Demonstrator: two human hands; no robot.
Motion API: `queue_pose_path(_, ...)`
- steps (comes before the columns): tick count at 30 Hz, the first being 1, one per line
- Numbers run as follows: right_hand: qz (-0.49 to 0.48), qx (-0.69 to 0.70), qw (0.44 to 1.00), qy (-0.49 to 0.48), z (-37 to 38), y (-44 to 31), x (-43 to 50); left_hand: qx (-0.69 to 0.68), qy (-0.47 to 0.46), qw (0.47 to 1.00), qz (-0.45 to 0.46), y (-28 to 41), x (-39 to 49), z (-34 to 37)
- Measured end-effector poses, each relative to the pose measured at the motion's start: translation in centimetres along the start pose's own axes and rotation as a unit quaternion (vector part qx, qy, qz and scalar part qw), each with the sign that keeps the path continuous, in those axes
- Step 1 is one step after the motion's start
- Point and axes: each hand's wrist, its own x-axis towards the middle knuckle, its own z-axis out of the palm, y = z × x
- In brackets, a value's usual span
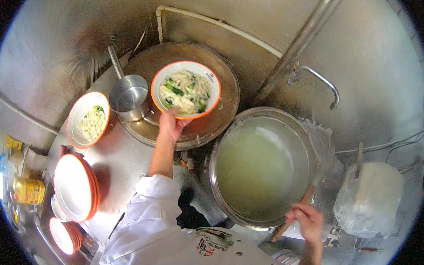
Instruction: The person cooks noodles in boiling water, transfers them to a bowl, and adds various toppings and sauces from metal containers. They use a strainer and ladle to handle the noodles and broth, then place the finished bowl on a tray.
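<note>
My left hand grips the near rim of an orange-rimmed white bowl that holds noodles and leafy greens. The bowl is over a large round metal lid; I cannot tell whether it touches it. A steel saucepan with a straight handle stands just left of the bowl. Farther left, a second orange-rimmed bowl contains noodles and a bit of green. My right hand is closed around a wooden stick or handle at the near right rim of a big steel pot of cloudy, pale green liquid.
Stacked orange-rimmed bowls and a smaller stack are at the left on the steel counter. A curved tap juts out behind the pot. At right is a plastic-covered container. A yellow-labelled jug stands far left.
</note>
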Motion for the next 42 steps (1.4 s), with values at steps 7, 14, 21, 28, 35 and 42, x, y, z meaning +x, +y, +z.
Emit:
queue_pose_path(7, 0.149, 0.460, 0.872, -0.073, 15.9, -2.7, 17.3, 0.017, -0.003, 0.998, -0.066, 0.1, -3.9, -0.8)
queue_pose_path(14, -0.030, 0.306, 0.951, 0.025, 13.2, -10.2, 12.6, 0.005, -0.010, 0.989, -0.147, -2.3, -9.3, 0.8)
queue_pose_path(21, -0.153, -0.264, 0.951, 0.054, 12.5, -6.9, 7.6, 0.056, -0.109, 0.974, -0.190, -4.9, -10.4, 1.4)
queue_pose_path(28, -0.311, -0.421, 0.848, 0.083, 13.9, -4.3, 7.3, 0.036, -0.235, 0.940, -0.245, -7.2, -11.8, 1.4)
queue_pose_path(35, -0.260, -0.369, 0.848, 0.277, 7.0, -1.0, 0.7, 0.159, -0.260, 0.913, -0.272, -7.9, -14.1, 2.8)
queue_pose_path(42, 0.140, 0.414, 0.865, 0.244, 4.8, 7.7, -5.4, 0.359, -0.288, 0.802, -0.380, -8.0, -18.3, 4.3)
